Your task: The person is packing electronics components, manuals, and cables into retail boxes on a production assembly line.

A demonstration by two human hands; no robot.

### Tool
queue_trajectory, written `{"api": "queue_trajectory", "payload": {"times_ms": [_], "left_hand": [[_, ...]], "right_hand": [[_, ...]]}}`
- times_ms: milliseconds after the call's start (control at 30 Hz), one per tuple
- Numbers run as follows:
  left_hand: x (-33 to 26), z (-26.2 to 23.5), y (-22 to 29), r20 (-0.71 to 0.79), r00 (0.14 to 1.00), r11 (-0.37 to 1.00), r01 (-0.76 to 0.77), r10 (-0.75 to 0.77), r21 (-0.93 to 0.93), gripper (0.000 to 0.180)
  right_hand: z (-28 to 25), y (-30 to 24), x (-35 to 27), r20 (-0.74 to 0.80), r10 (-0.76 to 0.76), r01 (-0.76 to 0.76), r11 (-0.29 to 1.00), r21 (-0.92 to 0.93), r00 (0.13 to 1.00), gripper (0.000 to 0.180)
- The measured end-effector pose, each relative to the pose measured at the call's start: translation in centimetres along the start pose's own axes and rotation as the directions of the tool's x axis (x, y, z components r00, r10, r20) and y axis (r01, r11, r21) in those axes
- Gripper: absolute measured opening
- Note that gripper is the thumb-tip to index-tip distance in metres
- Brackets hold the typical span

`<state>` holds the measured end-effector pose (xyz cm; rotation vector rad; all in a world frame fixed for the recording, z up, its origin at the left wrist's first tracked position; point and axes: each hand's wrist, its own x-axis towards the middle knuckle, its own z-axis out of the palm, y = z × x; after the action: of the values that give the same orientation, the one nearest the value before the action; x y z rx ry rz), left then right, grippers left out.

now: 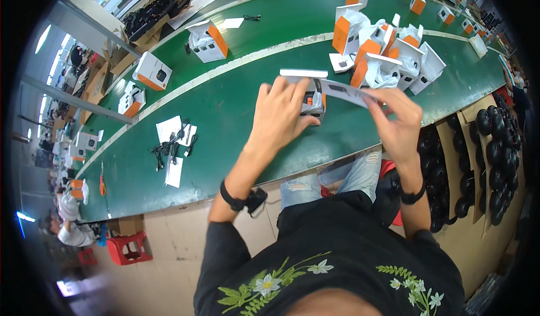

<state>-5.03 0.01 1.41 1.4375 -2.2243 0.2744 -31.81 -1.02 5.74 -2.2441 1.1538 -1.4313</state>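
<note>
In front of me on the green table stands a small open white and orange box (pixel 314 103), with its white lid flap (pixel 304 73) standing up at the far side. My left hand (pixel 279 112) grips its left side, fingers over the top and thumb at the near edge. Something black and orange shows inside. A long white printed strip (pixel 344 92) slants from the box's top to my right hand (pixel 398 120), pinched between thumb and fingers. Whether the strip is a loose leaflet or part of the box I cannot tell.
Several open boxes with white bags (pixel 382 57) crowd the table at the right. Black cables (pixel 169 148) lie on white papers to the left. Closer to the left end are orange-handled scissors (pixel 102 186). Black rounded items (pixel 495 147) fill cardboard trays at lower right.
</note>
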Motion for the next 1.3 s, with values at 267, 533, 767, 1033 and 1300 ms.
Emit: {"api": "queue_trajectory", "payload": {"times_ms": [267,533,767,1033,1300], "left_hand": [[3.1,1.0,-1.3,0.213,0.977,0.989,-0.048,0.017,0.14,0.093],[-0.1,1.9,-1.5,0.043,0.995,0.993,-0.093,0.09,0.075,0.054],[-1.5,3.1,-1.6,-0.083,0.987,0.99,-0.134,0.137,0.035,0.045],[-1.1,1.7,-3.0,-0.268,0.924,0.939,-0.316,0.274,-0.132,0.037],[6.8,0.7,-15.2,-0.425,0.862,0.814,-0.027,-0.275,-0.58,0.026]], "right_hand": [[2.8,1.5,3.9,0.111,-0.423,0.437,0.851,-0.292,0.899,0.023],[3.7,1.8,5.0,0.311,-0.417,0.508,0.794,-0.333,0.854,0.017],[7.0,0.9,5.5,0.532,-0.347,0.602,0.668,-0.437,0.772,0.007],[12.8,0.2,6.7,0.647,-0.227,0.553,0.753,-0.357,0.728,0.007],[14.6,1.7,6.5,0.558,-0.192,0.493,0.74,-0.458,0.807,0.006]]}}
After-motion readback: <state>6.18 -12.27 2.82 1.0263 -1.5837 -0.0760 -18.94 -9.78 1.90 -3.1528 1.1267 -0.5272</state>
